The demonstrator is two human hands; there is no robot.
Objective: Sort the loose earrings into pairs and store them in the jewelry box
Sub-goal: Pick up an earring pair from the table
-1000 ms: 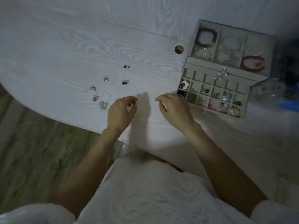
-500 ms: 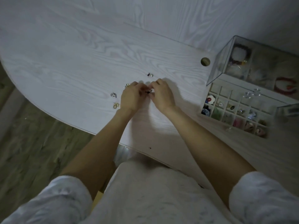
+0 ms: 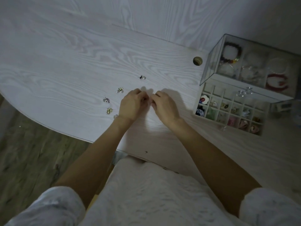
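Several loose earrings lie on the white wooden table (image 3: 68, 66): a dark-and-clear one (image 3: 142, 77), a gold one (image 3: 120, 90), a purple one (image 3: 106, 100), a yellow one (image 3: 109, 110) and a clear one (image 3: 115, 116) by my left wrist. My left hand (image 3: 132, 105) and my right hand (image 3: 164, 105) hover close together at mid-table, fingers curled inward, fingertips almost meeting. What they pinch is hidden by the fingers. The jewelry box (image 3: 210, 66) stands at the right, its compartment drawer (image 3: 234, 101) pulled out with earrings inside.
A round cable hole (image 3: 197, 60) sits in the table left of the box. Bracelets lie under the box's glass top. The table's curved edge runs along the left, with wooden floor (image 3: 32, 160) below. A wall rises behind the table.
Both hands moved forward from the table's near edge to a small dark earring and met over it. That earring no longer lies on the table. The fingertips have since parted slightly.
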